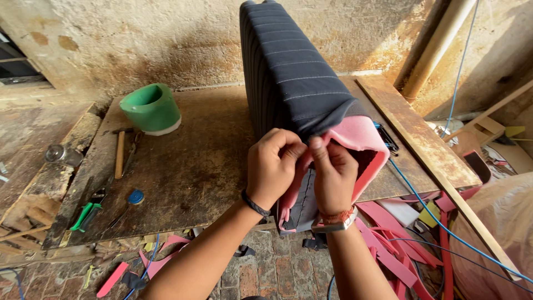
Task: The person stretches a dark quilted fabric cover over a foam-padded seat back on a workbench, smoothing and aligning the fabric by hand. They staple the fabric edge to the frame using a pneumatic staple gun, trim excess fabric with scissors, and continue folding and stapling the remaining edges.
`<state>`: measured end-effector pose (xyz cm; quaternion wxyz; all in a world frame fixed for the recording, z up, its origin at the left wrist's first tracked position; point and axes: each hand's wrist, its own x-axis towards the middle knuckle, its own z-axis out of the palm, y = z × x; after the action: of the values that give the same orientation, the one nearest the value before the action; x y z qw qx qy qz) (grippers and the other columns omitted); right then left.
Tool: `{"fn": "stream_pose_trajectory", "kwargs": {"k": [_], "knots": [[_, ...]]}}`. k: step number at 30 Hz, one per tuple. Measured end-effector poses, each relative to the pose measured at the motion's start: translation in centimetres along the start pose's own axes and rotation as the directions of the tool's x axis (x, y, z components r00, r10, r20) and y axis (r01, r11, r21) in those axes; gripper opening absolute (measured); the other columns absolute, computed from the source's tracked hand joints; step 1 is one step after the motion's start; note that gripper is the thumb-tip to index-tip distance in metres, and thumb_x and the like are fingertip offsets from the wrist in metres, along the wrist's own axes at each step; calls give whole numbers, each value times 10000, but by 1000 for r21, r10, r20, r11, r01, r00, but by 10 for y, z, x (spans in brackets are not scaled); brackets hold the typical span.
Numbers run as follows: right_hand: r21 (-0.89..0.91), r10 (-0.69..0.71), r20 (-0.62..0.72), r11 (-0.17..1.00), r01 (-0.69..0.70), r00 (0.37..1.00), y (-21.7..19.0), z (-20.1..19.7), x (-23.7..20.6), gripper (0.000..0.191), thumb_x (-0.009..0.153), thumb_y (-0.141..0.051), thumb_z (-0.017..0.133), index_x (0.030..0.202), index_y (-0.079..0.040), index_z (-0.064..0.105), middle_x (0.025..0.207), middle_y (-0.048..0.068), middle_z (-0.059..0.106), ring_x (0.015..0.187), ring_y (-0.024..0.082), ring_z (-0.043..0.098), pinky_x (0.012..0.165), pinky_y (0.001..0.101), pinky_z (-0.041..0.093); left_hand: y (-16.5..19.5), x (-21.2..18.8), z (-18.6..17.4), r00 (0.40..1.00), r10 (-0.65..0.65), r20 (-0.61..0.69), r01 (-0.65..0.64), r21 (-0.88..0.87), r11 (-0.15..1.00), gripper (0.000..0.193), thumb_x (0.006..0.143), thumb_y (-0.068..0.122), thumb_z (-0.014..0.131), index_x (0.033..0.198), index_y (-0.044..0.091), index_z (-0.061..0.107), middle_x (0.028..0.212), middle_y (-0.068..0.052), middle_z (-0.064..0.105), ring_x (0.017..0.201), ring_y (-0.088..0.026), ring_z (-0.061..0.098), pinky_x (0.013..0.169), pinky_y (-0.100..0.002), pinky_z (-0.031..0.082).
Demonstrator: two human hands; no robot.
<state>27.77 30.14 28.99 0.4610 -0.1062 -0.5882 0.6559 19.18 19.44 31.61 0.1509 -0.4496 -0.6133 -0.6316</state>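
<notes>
Far left on the wooden workbench: a small metal tin at the edge, a green-handled tool lower down, a wooden-handled hammer lying with its handle toward the viewer. Behind the hammer, a green plastic tub tipped on its side, mouth turned leftward. Near the bench's front edge, a small blue disc.

At centre, the tall padded panel, wrapped in dark pinstriped fabric, stood on end on the bench, long axis running away from the viewer and upward toward the stained wall. Near lower corner overhanging the bench front, where pink foam showed out from under the cloth.

Left hand, black band at the wrist, curled shut on the dark fabric's edge at that corner, knuckles up. Right hand just beside it and touching, thumb and forefinger pinched together on the same fabric edge against the pink foam, other fingers folded. Both hands directly before the corner, the panel rising up and away from them; neither clearly the nearer.

Further right: a blue cable trailing off the bench, pink foam offcuts scattered over the brick floor, a long plank along the bench's right edge, and a pipe leaning at the wall.
</notes>
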Motion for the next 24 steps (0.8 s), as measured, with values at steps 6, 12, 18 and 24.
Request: {"fn": "stream_pose_trajectory", "kwargs": {"k": [6, 12, 18, 24], "knots": [[35, -41, -128, 998, 46, 991, 13, 3, 4, 173, 997, -126, 709, 958, 36, 757, 853, 1, 718, 742, 57, 614, 674, 199, 484, -72, 23, -1, 939, -340, 55, 330, -428, 842, 116, 1036, 92, 599, 936, 41, 629, 835, 75, 570, 797, -35, 498, 748, -215, 448], [40, -70, -173, 996, 78, 982, 6, 2, -2, 175, 1023, -132, 711, 1008, 40, 741, 903, 5, 717, 784, 70, 618, 721, 215, 505, -112, 57, 5, 949, -315, 12, 299, -353, 887, 110, 1014, 96, 626, 928, 32, 652, 824, 47, 595, 803, -59, 519, 743, -225, 465], [-233, -20, 48, 972, 31, 999, 7, 19, -59, 301, 919, -150, 726, 1153, 14, 632, 986, -3, 717, 882, 98, 672, 756, 249, 551, -106, -30, -8, 945, -275, 176, 327, -480, 814, 236, 938, 161, 690, 1133, 86, 578, 936, 70, 602, 860, -39, 554, 753, -226, 494], [-630, -3, -61, 776, -36, 998, 47, 11, -96, 222, 906, -86, 769, 1100, 12, 722, 894, 18, 740, 813, 71, 637, 721, 261, 549, -142, -95, -17, 946, -231, 228, 279, -210, 937, 192, 924, 180, 769, 959, 33, 650, 836, -22, 651, 815, -76, 575, 755, -263, 512]]}}
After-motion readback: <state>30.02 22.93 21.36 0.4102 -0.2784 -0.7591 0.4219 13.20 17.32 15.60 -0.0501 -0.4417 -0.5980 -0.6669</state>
